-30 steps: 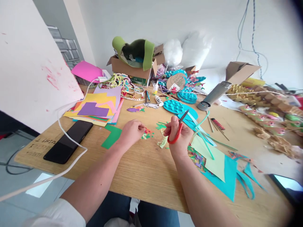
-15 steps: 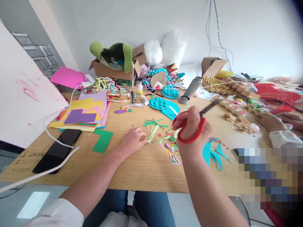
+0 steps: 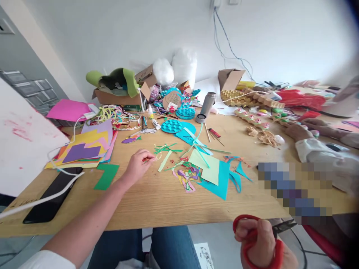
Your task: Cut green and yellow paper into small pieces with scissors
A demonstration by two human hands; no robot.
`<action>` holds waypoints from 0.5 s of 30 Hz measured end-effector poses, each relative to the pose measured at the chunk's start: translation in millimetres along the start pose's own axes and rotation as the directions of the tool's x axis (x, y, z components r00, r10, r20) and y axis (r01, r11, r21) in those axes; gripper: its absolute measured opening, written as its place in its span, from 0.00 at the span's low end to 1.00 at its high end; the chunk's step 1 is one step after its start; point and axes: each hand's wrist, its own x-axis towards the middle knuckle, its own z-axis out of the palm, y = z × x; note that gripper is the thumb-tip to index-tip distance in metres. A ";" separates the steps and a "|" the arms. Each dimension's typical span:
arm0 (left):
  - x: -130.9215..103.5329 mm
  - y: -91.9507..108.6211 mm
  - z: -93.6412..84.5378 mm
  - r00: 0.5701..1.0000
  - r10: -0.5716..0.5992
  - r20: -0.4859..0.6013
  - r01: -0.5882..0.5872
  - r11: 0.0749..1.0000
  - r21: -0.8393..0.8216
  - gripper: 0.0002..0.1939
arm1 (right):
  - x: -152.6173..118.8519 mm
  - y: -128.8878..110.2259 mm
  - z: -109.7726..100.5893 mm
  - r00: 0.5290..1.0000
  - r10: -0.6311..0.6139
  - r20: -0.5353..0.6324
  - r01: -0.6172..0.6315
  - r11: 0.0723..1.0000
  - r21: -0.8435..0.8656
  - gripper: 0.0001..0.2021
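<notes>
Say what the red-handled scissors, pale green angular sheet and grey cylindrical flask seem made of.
Red-handled scissors: handles probably plastic, smooth, evenly red; grey blades likely steel, by their sheen. Pale green angular sheet: matte, crisp-edged paper or thin card. Grey cylindrical flask: probably metal, by its soft sheen.

The bottom edge crops the right hand (image 3: 265, 243) and the red scissors (image 3: 282, 227) in its grip. Whatever the left hand (image 3: 142, 160) pinches is too small to tell. A pixelated patch (image 3: 294, 190) masks the tabletop's right side; pale green paper (image 3: 211, 173) partly hides a teal sheet (image 3: 223, 186).
</notes>
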 end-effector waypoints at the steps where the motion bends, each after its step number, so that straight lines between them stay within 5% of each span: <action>1: 4.2 7.6 -1.9 1.000 -0.008 0.012 0.008 0.999 -0.036 0.06 | -1.5 2.3 -3.6 0.999 0.043 -0.015 -0.042 0.999 0.013 0.25; 5: 18.1 44.3 3.1 0.997 -0.057 0.046 0.064 0.984 -0.169 0.07 | -0.9 1.2 -9.9 0.994 0.103 -0.047 -0.097 0.989 0.109 0.22; 9: 23.1 73.9 26.1 0.983 -0.148 0.111 0.173 0.945 -0.276 0.08 | 3.0 -2.9 -11.6 0.994 0.101 -0.043 -0.093 0.983 0.156 0.21; 15: 26.4 86.6 68.2 0.961 -0.188 0.205 0.247 0.913 -0.325 0.07 | -1.2 5.9 -12.9 0.992 0.128 -0.009 -0.125 0.980 0.156 0.19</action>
